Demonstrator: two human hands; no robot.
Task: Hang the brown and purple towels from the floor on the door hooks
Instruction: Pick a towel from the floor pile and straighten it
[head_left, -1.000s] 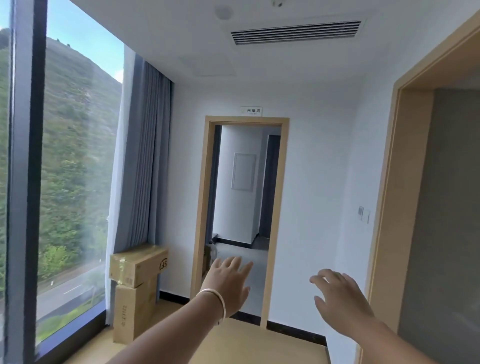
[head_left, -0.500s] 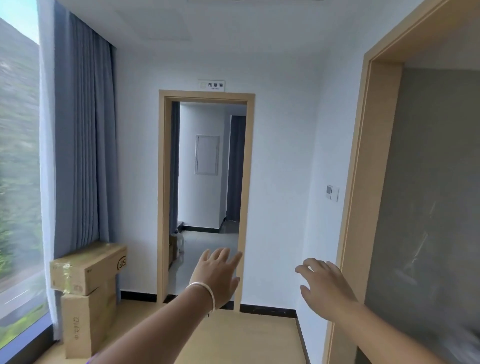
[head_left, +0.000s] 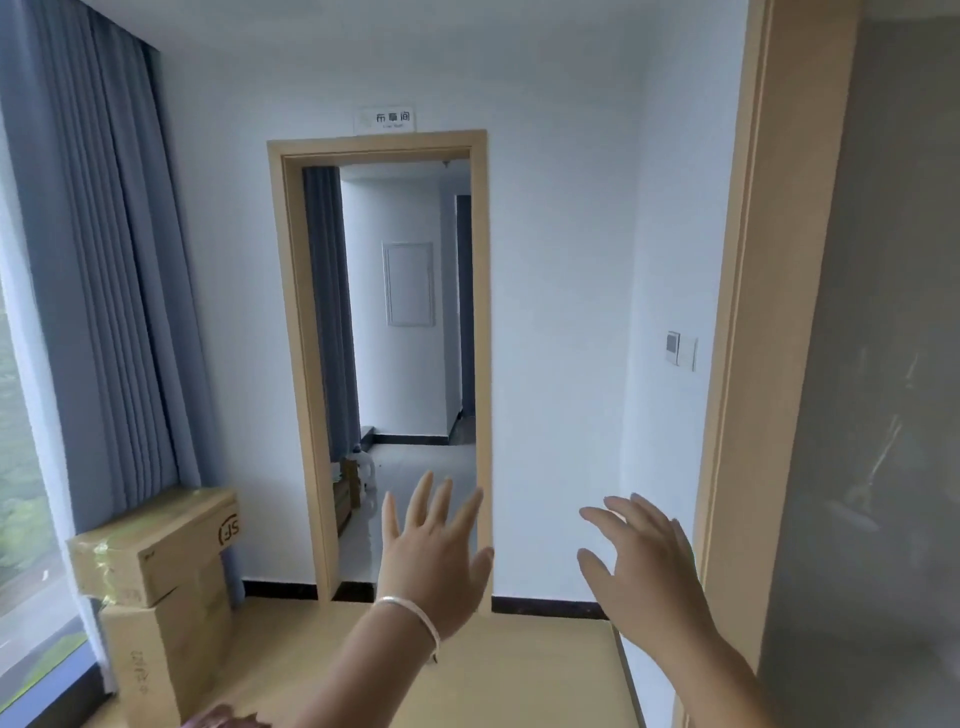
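Note:
No towel, door or hook shows in the head view. My left hand (head_left: 434, 558), with a pale bracelet at the wrist, is raised in front of me with its fingers spread and holds nothing. My right hand (head_left: 641, 564) is raised beside it, fingers loosely spread and empty. Both hands hang in the air before an open doorway (head_left: 410, 332) with a light wood frame.
Two stacked cardboard boxes (head_left: 161, 582) stand at the left under a blue-grey curtain (head_left: 104, 260) beside a big window. A wide wood-framed opening (head_left: 748, 364) with a grey wall fills the right. A wall switch (head_left: 681, 351) sits next to it. The floor (head_left: 488, 670) is light wood.
The view has swung right and nearer the doorway; the window has slid off to the left. Both hands stay raised and empty, fingers a little more spread.

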